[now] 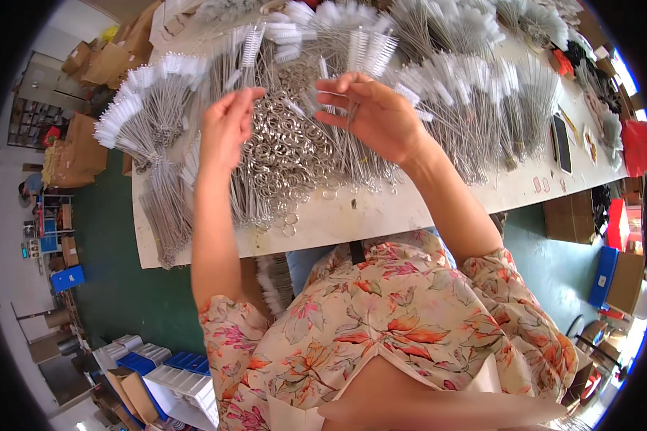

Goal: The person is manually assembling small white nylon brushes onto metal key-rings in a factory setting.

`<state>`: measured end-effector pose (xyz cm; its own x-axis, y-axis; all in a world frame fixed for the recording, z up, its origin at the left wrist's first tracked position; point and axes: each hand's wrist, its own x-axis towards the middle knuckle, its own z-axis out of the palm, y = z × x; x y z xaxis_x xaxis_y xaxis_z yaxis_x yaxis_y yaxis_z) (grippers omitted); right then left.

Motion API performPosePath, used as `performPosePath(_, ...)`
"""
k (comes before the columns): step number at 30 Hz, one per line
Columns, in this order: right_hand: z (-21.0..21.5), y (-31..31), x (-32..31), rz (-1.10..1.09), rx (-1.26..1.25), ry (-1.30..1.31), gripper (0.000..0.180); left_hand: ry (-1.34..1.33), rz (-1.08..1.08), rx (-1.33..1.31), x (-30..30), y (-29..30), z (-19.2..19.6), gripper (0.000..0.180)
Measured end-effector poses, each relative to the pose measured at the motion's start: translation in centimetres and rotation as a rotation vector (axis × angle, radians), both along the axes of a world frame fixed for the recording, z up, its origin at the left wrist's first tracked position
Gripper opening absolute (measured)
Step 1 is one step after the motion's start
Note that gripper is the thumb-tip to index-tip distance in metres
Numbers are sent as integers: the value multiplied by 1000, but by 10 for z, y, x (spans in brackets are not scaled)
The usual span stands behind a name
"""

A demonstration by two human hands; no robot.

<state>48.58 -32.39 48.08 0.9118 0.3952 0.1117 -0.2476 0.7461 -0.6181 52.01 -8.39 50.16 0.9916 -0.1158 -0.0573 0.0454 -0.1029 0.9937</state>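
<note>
A pile of shiny metal split rings [287, 144] lies on the table between my hands. My left hand [225, 133] hovers at the pile's left side, its fingers drawn together; anything held between the tips is too small or blurred to make out. Over the right side of the pile is my right hand [377, 118], fingers spread apart, with a thin metal glint against them that I cannot identify. White-bristled wire brushes [251, 47] stand up beyond my left fingertips, and more wire-stemmed brushes [370, 54] lie beyond my right hand.
Bundles of wire brushes [151, 100] lie at the left and more brushes [482, 93] at the right. A phone [561, 144] rests on the white table [402, 208] near its right end. Cardboard boxes [79, 154] and blue bins [187, 361] stand around on the green floor.
</note>
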Motion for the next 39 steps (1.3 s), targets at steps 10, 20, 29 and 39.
performPosePath(10,-12,39,-37,75,-377,46,19,-416,20,88,-86,-78,-49,14)
performPosePath(20,-32,28,-71,-79,-342,71,30,-1103,258,277,-121,-73,-54,31)
performPosePath(29,5,7,-71,32,-211,38,20,-1167,96,493,-127,-37,-48,47)
performPosePath(39,10,-3,-96,279,-1123,-511,11,-332,-395,-296,-142,-57,-58,70)
